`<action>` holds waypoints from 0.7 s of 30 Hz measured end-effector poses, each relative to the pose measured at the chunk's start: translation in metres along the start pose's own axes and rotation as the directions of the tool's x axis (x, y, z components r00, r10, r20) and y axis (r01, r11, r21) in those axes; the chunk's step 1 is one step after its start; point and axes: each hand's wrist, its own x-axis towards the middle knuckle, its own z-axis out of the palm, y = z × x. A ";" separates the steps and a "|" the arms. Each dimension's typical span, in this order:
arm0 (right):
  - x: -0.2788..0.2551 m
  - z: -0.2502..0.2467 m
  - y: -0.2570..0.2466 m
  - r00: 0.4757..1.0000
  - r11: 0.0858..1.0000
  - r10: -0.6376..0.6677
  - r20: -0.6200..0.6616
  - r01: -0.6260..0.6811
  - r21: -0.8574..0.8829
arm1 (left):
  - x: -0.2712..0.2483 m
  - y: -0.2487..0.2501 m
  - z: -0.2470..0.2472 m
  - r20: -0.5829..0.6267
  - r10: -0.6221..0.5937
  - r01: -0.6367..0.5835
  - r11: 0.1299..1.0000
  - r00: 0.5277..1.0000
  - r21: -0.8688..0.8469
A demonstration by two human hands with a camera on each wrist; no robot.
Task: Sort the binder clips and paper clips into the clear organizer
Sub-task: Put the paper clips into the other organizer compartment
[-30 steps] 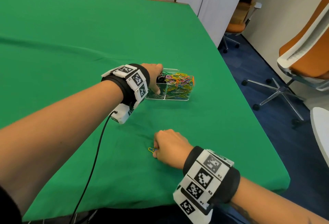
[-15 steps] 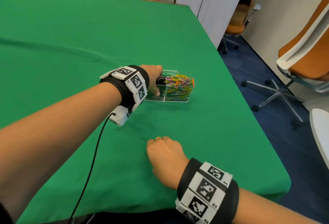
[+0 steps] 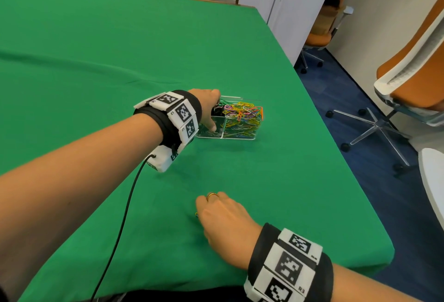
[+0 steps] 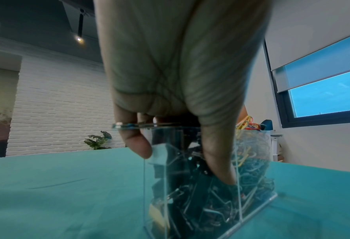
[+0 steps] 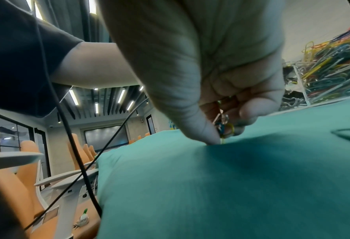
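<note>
The clear organizer (image 3: 236, 135) stands on the green cloth near the right edge. Its right compartment is heaped with colored paper clips (image 3: 243, 115); its left one holds black binder clips (image 4: 190, 198). My left hand (image 3: 208, 109) grips the organizer's left end, thumb down the near wall (image 4: 219, 161), fingers over the rim. My right hand (image 3: 222, 217) rests low on the cloth nearer to me. In the right wrist view its thumb and fingers pinch a few paper clips (image 5: 224, 127), yellow and blue, against the cloth.
The green table's (image 3: 348, 205) right edge drops to a blue floor with orange office chairs (image 3: 413, 78). A black cable (image 3: 125, 217) runs from my left wrist unit toward me. The organizer (image 5: 331, 76) shows at the upper right of the right wrist view.
My right hand slid a little left and toward me over the cloth, covering the clips that lay beside it. The left hand stayed on the organizer.
</note>
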 end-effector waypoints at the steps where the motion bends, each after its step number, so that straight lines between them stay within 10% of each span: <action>1: 0.001 0.001 0.001 1.000 1.000 -0.009 0.006 0.009 0.000 | 0.000 0.000 0.000 -0.002 0.001 -0.001 1.000 1.000 -0.001; 6: 0.010 -0.012 0.024 0.999 0.989 0.031 0.008 -0.032 0.146 | -0.001 -0.001 0.000 -0.010 0.006 -0.006 1.000 1.000 -0.007; 13: 0.046 -0.117 0.102 0.899 0.948 0.275 -0.342 -0.194 0.252 | 0.001 -0.001 0.001 -0.012 0.005 -0.005 1.000 1.000 -0.008; 21: 0.099 -0.136 0.123 0.961 0.994 0.111 -0.253 -0.114 0.006 | 0.002 -0.002 0.001 -0.017 0.008 -0.008 1.000 1.000 -0.007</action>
